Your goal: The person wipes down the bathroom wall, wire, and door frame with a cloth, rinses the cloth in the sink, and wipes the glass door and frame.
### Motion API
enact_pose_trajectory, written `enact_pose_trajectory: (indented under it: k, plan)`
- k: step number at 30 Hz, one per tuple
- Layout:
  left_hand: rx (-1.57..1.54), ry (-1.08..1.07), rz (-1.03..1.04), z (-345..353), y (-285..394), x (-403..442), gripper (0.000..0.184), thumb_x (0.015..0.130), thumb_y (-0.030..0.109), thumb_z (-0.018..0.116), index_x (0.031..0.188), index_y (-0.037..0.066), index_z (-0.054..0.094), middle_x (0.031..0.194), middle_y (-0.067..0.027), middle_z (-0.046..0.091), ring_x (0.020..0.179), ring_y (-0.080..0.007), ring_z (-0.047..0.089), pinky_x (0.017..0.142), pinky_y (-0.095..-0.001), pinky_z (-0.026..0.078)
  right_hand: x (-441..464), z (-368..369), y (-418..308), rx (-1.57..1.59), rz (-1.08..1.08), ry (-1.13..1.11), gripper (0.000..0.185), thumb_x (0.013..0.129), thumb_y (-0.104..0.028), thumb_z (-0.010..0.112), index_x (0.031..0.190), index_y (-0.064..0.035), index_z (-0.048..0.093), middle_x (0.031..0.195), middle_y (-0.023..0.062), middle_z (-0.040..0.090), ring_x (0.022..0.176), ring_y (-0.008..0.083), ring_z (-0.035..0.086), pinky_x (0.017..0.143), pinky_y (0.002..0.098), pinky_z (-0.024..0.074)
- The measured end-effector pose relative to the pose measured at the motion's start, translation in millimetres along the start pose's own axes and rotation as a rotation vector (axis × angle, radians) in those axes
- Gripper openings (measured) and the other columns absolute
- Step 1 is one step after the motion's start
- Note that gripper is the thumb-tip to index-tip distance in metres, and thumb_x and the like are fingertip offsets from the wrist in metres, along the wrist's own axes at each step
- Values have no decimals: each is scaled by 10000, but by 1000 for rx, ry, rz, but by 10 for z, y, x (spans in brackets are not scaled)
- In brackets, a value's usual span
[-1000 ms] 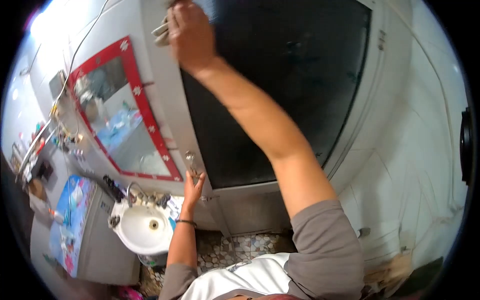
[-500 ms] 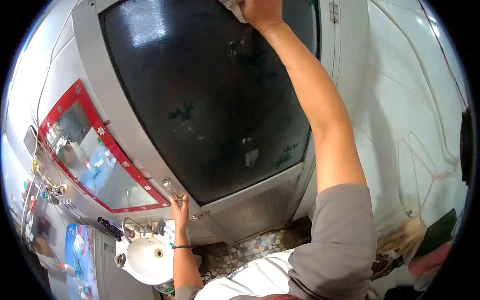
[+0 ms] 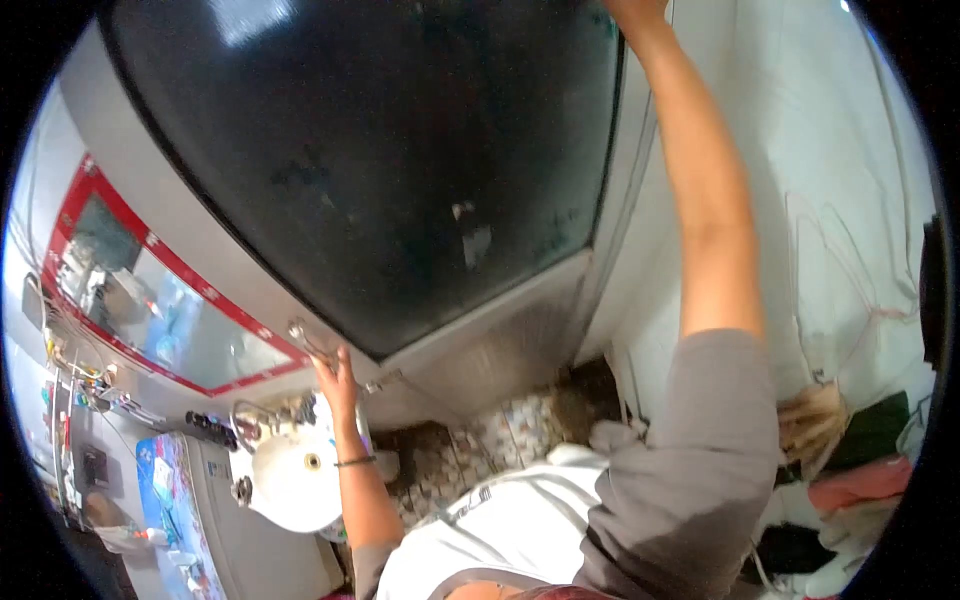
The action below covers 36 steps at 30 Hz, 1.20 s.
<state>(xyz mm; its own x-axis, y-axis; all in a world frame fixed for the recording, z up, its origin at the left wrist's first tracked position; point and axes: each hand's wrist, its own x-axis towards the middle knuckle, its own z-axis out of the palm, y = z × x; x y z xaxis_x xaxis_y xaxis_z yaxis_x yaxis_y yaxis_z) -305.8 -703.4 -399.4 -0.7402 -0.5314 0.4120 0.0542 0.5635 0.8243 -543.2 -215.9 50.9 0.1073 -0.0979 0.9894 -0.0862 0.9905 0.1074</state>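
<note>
A door with a dark glass panel [image 3: 400, 170] in a grey frame fills the upper middle of the view. My left hand [image 3: 338, 385] is at the metal door handle [image 3: 302, 335] on the frame's lower left, its fingers closed round the handle's lower part. My right arm stretches up to the panel's upper right edge. Of my right hand [image 3: 637, 12] only the part near the wrist shows; the fingers are cut off at the top. The white cloth it held half a second ago lies outside the view. Pale scraps and leaf-like marks show on the glass.
A red-framed mirror [image 3: 185, 268] hangs left of the door, above a white sink [image 3: 290, 485] with a curved tap. Beside the sink stands a grey cabinet [image 3: 250, 535] with a blue patterned top. White tiled wall [image 3: 780, 200] and piled clothes [image 3: 860, 485] are at right.
My right hand has moved right and up along the glass, partly out of view. The view has tilted, shifting the door and mirror leftward and up. My left hand stays at the handle.
</note>
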Motion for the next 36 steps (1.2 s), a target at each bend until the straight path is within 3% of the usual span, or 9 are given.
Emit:
enact_pose_trajectory:
  k: [5, 11, 15, 24, 29, 31, 32, 34, 36]
  plan:
    - [-200, -3, 42, 53, 21, 1, 483, 985, 362, 631, 1252, -27, 528, 1198, -157, 603, 1098, -240, 553, 972, -378, 429, -2376, 70, -148, 101, 68, -70, 330, 757, -54, 616, 1062, 74, 619, 1088, 241, 524, 1070, 442, 461, 905, 519, 392]
    - [-169, -27, -54, 57, -30, 22, 515, 990, 361, 628, 1296, -24, 476, 1235, -155, 576, 1097, -215, 543, 971, -344, 430, -5141, -1090, -1116, 112, 462, -795, 510, 748, 1, 664, 1236, 95, 548, 1192, 343, 485, 1088, 494, 486, 954, 523, 414]
    - [-168, -50, -29, -6, -270, 98, 527, 991, 365, 629, 1305, -26, 470, 1234, -154, 577, 1101, -207, 542, 980, -340, 426, -4965, -1378, -1180, 348, 849, -1080, 473, 771, 7, 638, 1233, 90, 583, 1213, 290, 568, 1170, 425, 542, 974, 477, 460]
    - [-137, -48, -56, 20, -108, 79, 502, 981, 360, 643, 1255, -31, 487, 1174, -142, 606, 1066, -193, 553, 969, -332, 429, -3850, -782, -362, 466, 412, -564, 539, 803, 31, 600, 1330, 19, 486, 1323, 249, 483, 1215, 439, 485, 1037, 467, 412]
    - [-274, -18, 25, 73, -192, 63, 510, 989, 356, 635, 1274, -33, 469, 1147, -122, 591, 1026, -182, 546, 932, -313, 433, -4729, -1055, -1887, 380, 865, -647, 720, 789, 67, 566, 1443, 90, 267, 1398, 309, 360, 1313, 469, 366, 1131, 509, 280]
    - [-218, -5, 45, 62, -18, 41, 515, 987, 372, 636, 1262, -32, 472, 1136, -113, 585, 1015, -174, 541, 919, -312, 435, -5141, -1261, -2925, 455, 690, -516, 587, 853, -7, 508, 1408, 84, 338, 1348, 297, 417, 1289, 463, 398, 1147, 540, 243]
    - [-199, 7, 38, 56, 12, 29, 513, 987, 380, 634, 1250, -32, 480, 1129, -112, 589, 1012, -173, 539, 917, -316, 436, -4683, -1715, -3037, 932, 668, -754, 357, 919, -66, 499, 1266, 16, 508, 1281, 232, 512, 1259, 422, 467, 1115, 538, 312]
    - [-126, -55, -7, -11, -148, 36, 506, 987, 393, 629, 1227, -33, 496, 1120, -113, 595, 1013, -173, 537, 925, -320, 432, -4848, -1889, -3611, 1207, 191, -702, 325, 953, -315, 516, 1149, -65, 586, 1164, 159, 581, 1119, 361, 548, 969, 512, 437]
    - [-89, -81, -14, -95, -62, 110, 514, 985, 406, 628, 1218, -38, 509, 1123, -120, 599, 1024, -179, 535, 940, -326, 425, -4964, -1717, -3633, 1338, 173, -721, 297, 938, -288, 532, 1135, -74, 593, 1150, 141, 591, 1058, 342, 568, 904, 493, 457]
